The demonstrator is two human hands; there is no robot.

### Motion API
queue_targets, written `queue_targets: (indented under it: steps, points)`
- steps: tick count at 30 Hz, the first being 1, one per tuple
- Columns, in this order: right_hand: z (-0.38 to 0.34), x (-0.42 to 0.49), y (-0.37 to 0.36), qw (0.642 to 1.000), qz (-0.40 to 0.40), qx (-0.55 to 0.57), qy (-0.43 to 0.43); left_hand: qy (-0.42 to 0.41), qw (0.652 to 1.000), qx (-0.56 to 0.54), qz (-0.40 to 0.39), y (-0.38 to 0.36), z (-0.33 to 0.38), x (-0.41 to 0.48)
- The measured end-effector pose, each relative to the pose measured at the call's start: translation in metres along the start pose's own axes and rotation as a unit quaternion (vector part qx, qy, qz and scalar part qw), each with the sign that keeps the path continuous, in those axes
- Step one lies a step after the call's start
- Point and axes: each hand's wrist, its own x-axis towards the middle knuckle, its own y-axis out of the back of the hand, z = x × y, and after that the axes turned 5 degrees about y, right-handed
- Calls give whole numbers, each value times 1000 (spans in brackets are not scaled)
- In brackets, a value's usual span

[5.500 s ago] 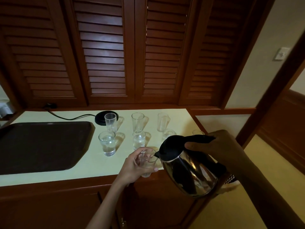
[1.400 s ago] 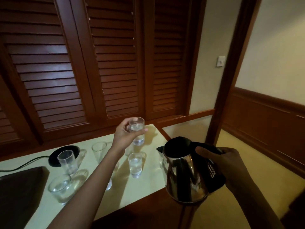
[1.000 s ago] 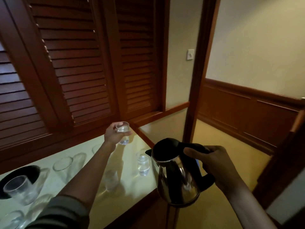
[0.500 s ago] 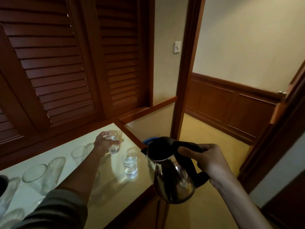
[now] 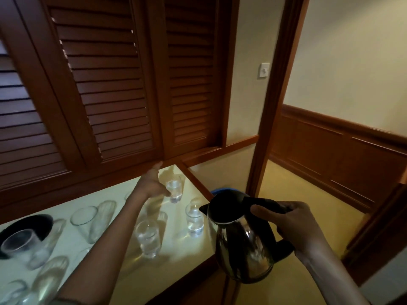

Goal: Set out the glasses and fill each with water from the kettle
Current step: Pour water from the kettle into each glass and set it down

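Showing a pale counter (image 5: 182,249) with a wooden edge, set beneath dark louvred shutters (image 5: 110,84). The left hand (image 5: 152,186) reaches to the far corner with its fingers straight and spread, holding nothing. Its thumb lies just beside the corner glass (image 5: 174,190), which stands upright with water in it; whether the two touch cannot be told.

The right hand (image 5: 293,227) grasps the black handle of the kettle (image 5: 244,245), fingers curled round it. The kettle, steel-bodied with a black lid, hangs upright in the air off the near right corner of the counter. Its spout points toward a second water-filled glass (image 5: 193,219) just beside it.

A third glass (image 5: 147,238), also holding water, stands nearer the viewer, close against the left forearm. That forearm crosses the counter diagonally and hides part of another glass behind it.

Farther left stand an empty glass (image 5: 84,223) and a blurred glass (image 5: 22,247) in front of the round black kettle base (image 5: 28,225). More glasses at the lower left corner are too smeared to count.

A blue object (image 5: 222,191) shows behind the kettle lid, mostly hidden. A wooden post (image 5: 273,106) rises beyond it, with a wall switch (image 5: 264,70) to its left and wood panelling (image 5: 341,157) to its right.
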Motion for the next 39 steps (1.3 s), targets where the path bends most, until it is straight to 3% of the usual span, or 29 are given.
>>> queue_targets:
  steps: [5, 11, 15, 21, 22, 23, 25, 27, 29, 30, 31, 32, 33, 35, 37, 38, 39]
  points:
    - [-3, -4, -15, 998, -49, -30, 12, 49, 992, -29, 115, 45, -42, -26]
    - [1, 2, -34, 996, -61, -62, 6, 198, 978, -28, 55, 38, -77, -44]
    - [3, 5, -44, 996, -77, -49, 11, 238, 971, -19, 30, 20, -89, -47]
    - [4, 6, -46, 994, -95, -52, 18, 228, 951, -203, 37, -6, -105, -42]
    - [4, 7, -46, 994, -94, -52, 14, 229, 937, -261, 37, -7, -105, -41]
    - [5, 7, -45, 994, -92, -54, 8, 233, 901, -365, 16, -6, -103, -39]
    - [5, 7, -43, 994, -89, -65, -2, 244, 794, -556, -27, -6, -103, -32]
    - [7, 6, -42, 993, -88, -74, -4, 276, 713, -642, -55, -9, -108, -23]
    - [8, 6, -41, 993, -85, -79, 0, 244, 736, -631, -27, -13, -103, -24]
    - [8, 6, -40, 993, -84, -81, 2, 236, 770, -592, -1, -13, -101, -28]
    - [8, 6, -39, 993, -84, -83, 5, 258, 740, -621, -14, -16, -106, -22]
    - [8, 5, -39, 993, -82, -82, 5, 233, 762, -602, -51, -15, -105, -23]
    - [7, 4, -38, 993, -81, -82, 6, 224, 835, -502, 13, -11, -99, -29]
    - [6, 2, -38, 993, -81, -81, 10, 190, 859, -475, 18, -13, -102, -29]
    - [4, -1, -39, 993, -81, -85, 13, 137, 912, -386, 28, -11, -91, -38]
    - [4, -3, -40, 993, -82, -86, 15, 103, 939, -321, 68, -9, -88, -41]
    - [3, -5, -40, 993, -83, -85, 16, 79, 942, -303, 123, -9, -88, -44]
